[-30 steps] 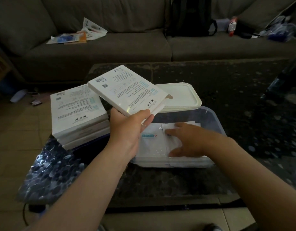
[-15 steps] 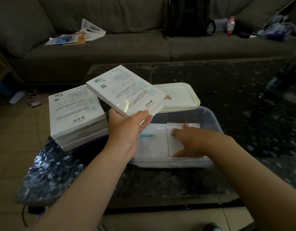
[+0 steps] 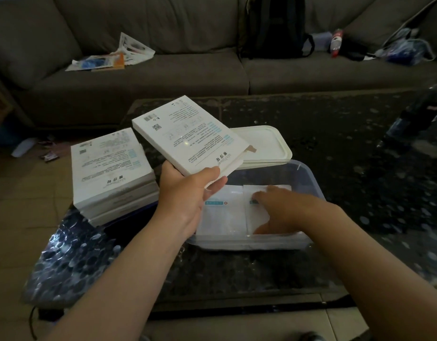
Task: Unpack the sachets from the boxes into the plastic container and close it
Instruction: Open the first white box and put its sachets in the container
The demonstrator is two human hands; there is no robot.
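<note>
My left hand grips a flat white box by its near end, its flap open, above the left end of the clear plastic container. Inside the container lie white sachets side by side. My right hand reaches into the container, fingers spread flat on the right sachet. The container's white lid rests upturned just behind it. A stack of white boxes stands to the left on the dark table.
The dark speckled glass table stretches right and back. A grey sofa behind it carries torn packaging, a black backpack, a bottle and bags. A dark bottle stands at the right edge.
My right hand has shifted slightly within the container, its fingers sliding left across the right sachet. The left hand and its box have barely moved.
</note>
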